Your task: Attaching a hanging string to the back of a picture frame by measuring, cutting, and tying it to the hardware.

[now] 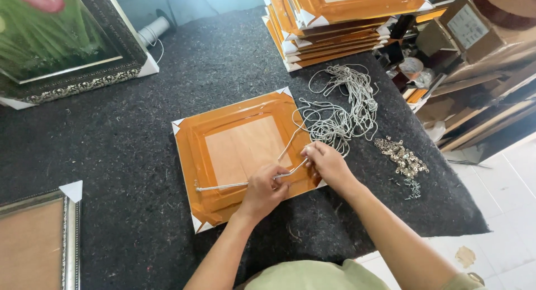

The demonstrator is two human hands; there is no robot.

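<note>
From the head camera I look down on a dark felt-covered table [139, 156]. A picture frame [240, 156] lies face down in the middle, its orange-taped back up, white protectors on its corners. A white cord [234, 185] runs across its lower part from a small fitting near the left edge.

My left hand [263, 190] rests on the frame's back, fingers closed and pinching the cord. My right hand [326, 163] pinches the same cord a little further right, near the frame's right edge, holding it raised and taut. Behind it lies a loose tangle of cords [340, 108], and to the right a heap of small metal fittings [403, 157]. More taped frames [335, 22] are stacked at the far edge.

I judge this as the stringing step: the cord is anchored left, and next needs fixing at the right side under tension.
</note>
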